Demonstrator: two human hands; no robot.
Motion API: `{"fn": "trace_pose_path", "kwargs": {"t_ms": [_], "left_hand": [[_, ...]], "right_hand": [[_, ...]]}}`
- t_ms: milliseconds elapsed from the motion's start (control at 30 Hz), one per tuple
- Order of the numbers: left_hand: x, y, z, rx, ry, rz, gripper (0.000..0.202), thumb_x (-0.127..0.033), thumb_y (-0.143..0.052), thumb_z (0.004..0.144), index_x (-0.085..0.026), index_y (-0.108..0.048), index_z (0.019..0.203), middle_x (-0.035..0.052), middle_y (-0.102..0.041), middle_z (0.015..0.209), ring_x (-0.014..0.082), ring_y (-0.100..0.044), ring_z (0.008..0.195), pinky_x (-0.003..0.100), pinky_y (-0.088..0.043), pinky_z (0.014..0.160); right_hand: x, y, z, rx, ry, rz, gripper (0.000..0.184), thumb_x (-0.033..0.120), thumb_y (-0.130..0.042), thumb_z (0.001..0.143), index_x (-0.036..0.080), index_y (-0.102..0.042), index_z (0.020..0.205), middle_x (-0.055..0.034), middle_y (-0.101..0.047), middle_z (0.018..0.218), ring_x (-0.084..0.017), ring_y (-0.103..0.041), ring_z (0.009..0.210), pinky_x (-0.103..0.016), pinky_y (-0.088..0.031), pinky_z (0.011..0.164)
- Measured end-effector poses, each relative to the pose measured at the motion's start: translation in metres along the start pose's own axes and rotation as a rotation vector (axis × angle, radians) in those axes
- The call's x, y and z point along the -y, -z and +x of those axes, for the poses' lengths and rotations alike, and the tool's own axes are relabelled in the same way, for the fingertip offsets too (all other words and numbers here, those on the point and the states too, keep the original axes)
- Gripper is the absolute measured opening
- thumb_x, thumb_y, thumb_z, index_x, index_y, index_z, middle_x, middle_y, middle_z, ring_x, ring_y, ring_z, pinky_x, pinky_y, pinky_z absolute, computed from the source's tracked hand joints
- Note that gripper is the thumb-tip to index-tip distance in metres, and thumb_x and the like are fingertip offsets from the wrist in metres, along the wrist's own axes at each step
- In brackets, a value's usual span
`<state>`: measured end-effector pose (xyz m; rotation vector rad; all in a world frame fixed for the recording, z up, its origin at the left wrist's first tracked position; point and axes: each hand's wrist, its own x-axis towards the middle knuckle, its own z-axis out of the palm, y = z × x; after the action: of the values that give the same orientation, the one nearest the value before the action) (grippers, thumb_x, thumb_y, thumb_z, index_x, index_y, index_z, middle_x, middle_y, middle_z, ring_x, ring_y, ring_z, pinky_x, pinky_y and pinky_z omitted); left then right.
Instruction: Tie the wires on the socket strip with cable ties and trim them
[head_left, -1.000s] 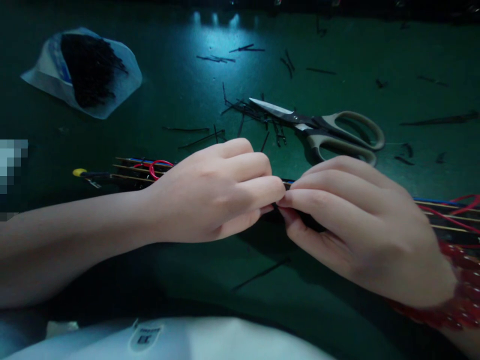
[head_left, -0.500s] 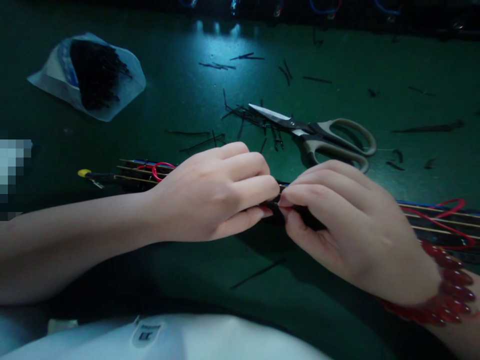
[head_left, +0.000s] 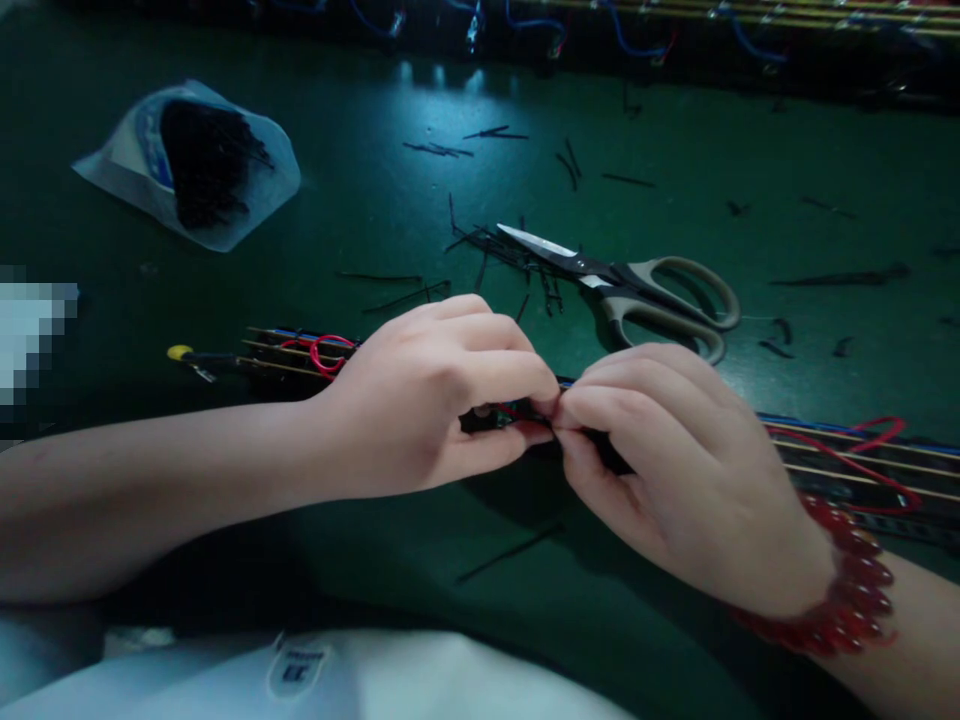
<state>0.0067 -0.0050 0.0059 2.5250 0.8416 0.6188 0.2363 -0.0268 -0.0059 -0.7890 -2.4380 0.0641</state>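
A long dark strip with brass-coloured rods and red and blue wires [head_left: 840, 445] lies across the table beneath both hands. My left hand [head_left: 450, 390] is closed around its middle, fingers above and thumb below. My right hand [head_left: 667, 460], wearing a red bead bracelet, pinches right beside it. Between the right fingertips is a thin black piece, apparently a cable tie [head_left: 553, 432], mostly hidden by the fingers. The fingertips of both hands touch or nearly touch. A yellow-tipped end [head_left: 180, 353] sticks out from the strip's left.
Scissors with grey-black handles [head_left: 615, 280] lie just beyond my hands, blades pointing left. Black cut ends [head_left: 502, 245] are scattered around them. A clear plastic bag of black cable ties [head_left: 214, 165] lies back left. More wired strips [head_left: 675, 25] run along the far edge.
The view has shifted slightly. My left hand's index finger and thumb have parted somewhat, showing wires between them. My right fingertips have come closer to the left ones and still pinch.
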Motion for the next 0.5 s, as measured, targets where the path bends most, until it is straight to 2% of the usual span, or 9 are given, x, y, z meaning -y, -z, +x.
{"fn": "trace_pose_path", "kwargs": {"t_ms": [267,500], "left_hand": [[0.001,-0.0015,-0.0006,0.005,0.011,-0.003,0.006,-0.02,-0.069,0.097,-0.019,-0.075,0.096,0.0,-0.076,0.096,0.017,-0.064,0.088,0.032,-0.049,0.083],[0.0023,-0.0043,-0.0009,-0.013,-0.001,0.01,0.01,-0.022,-0.067,0.099,-0.018,-0.077,0.098,0.0011,-0.077,0.096,0.0166,-0.064,0.089,0.031,-0.05,0.083]], "right_hand": [[-0.0003,0.0012,-0.0048,-0.017,-0.054,0.074,0.014,0.008,-0.058,0.098,0.021,-0.055,0.102,-0.0075,-0.07,0.093,-0.021,-0.066,0.082,-0.036,-0.058,0.073],[-0.0017,-0.0004,-0.002,0.003,-0.053,0.085,0.007,0.015,-0.065,0.1,0.019,-0.06,0.104,-0.0085,-0.072,0.096,-0.022,-0.067,0.086,-0.038,-0.057,0.078]]}}
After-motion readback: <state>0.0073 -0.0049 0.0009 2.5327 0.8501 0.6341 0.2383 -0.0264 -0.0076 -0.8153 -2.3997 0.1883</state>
